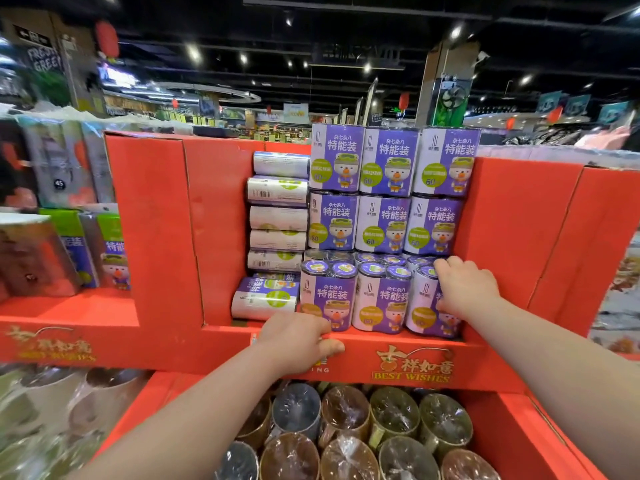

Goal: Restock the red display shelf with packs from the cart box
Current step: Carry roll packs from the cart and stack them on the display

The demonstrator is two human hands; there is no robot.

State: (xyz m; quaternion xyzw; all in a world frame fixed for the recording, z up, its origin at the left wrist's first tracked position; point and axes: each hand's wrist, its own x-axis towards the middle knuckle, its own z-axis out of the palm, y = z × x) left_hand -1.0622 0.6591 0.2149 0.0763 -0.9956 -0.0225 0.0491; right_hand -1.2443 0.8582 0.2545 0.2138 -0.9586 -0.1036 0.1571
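— Where is the right hand (464, 289)?
— On the right front pack (424, 313). Its fingers curl over the pack's top and its palm lies against the front. I cannot see the thumb.
— And the left hand (298, 341)?
— It grips the near lip of the red display shelf (367, 344). The fingers hook over the edge, just below the left front pack (327, 299), and the thumb lies along the lip's front face. I cannot tell whether the fingertips touch that pack.
— How does the front row stand?
— Three purple-and-white packs stand upright, side by side and touching, with the middle front pack (381, 299) between the other two. The held pack sits against the shelf's right wall.
— What is behind them?
— The stacked packs (384, 188), two tiers of three, rise above the front row. The top tier stands higher than the shelf's red side walls.
— To the left?
— The sideways packs (277, 216) lie in a column, one on another, in the same compartment.
— Further out?
— On the lip's front is gold lettering (412, 377) reading BEST WISHES. In the lower bin nearest the camera stand wrapped mugs (346, 414), packed close together. At the far left, a neighbouring compartment holds other packs (110, 251) with green and purple labels.
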